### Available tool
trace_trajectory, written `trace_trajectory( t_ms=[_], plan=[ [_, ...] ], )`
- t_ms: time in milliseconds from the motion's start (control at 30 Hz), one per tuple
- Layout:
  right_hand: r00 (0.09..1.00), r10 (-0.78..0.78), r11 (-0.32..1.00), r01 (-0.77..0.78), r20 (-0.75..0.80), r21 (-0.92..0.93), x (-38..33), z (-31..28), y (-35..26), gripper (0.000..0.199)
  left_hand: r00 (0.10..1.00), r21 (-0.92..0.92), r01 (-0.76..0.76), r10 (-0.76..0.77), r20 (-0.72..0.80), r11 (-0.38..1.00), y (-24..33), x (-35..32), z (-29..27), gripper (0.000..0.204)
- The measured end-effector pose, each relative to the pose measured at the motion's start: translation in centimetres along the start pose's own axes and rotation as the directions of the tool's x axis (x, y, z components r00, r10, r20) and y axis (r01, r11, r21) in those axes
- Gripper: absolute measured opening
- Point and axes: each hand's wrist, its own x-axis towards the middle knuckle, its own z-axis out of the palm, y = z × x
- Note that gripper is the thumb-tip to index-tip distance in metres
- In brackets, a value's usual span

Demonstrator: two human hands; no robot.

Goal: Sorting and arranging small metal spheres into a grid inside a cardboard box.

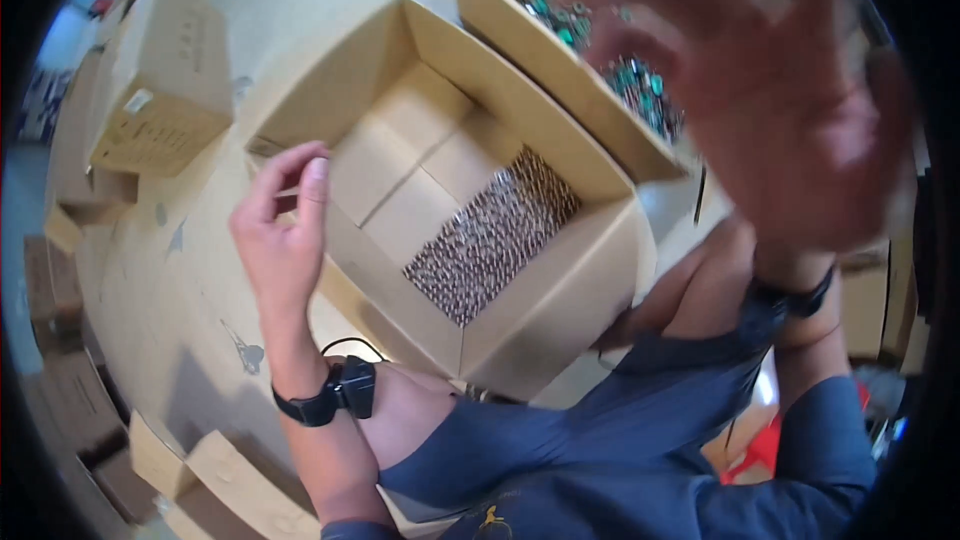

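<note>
My left hand (280, 225) is beside the left wall of an open cardboard box (550, 310). Its fingers are curled, the thumb and index fingertips are close together, and I see nothing in them. Inside the box, many small brown-and-silver pieces (490, 240) lie packed in tight rows along the near right side; their kind is too small to tell. My right hand (750, 100) is raised close to the camera and blurred, its fingers apart and its palm bare. It partly hides a second cardboard box (560, 60) holding a loose heap of small green and silver pieces (640, 85).
A closed carton (170, 80) stands on the floor at the upper left. More cartons (75, 400) line the left edge, and an opened one (240, 485) is at the lower left. My bent legs (600, 420) are just below the near box.
</note>
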Motion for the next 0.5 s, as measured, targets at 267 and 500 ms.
trace_trajectory(
  t_ms=[267,500],
  plan=[
    [0.897,0.345,0.938,-0.336,-0.276,0.082,-16.0,-5.6,6.2,0.052,0.712,0.591,0.627,-0.68,-0.172,0.507,-9.9,2.6,-0.5,0.07],
    [0.832,0.481,0.867,-0.498,-0.275,0.009,-17.2,-3.7,8.1,0.045,0.583,0.548,0.727,-0.795,-0.171,0.415,-18.0,2.9,2.5,0.067]
  ],
)
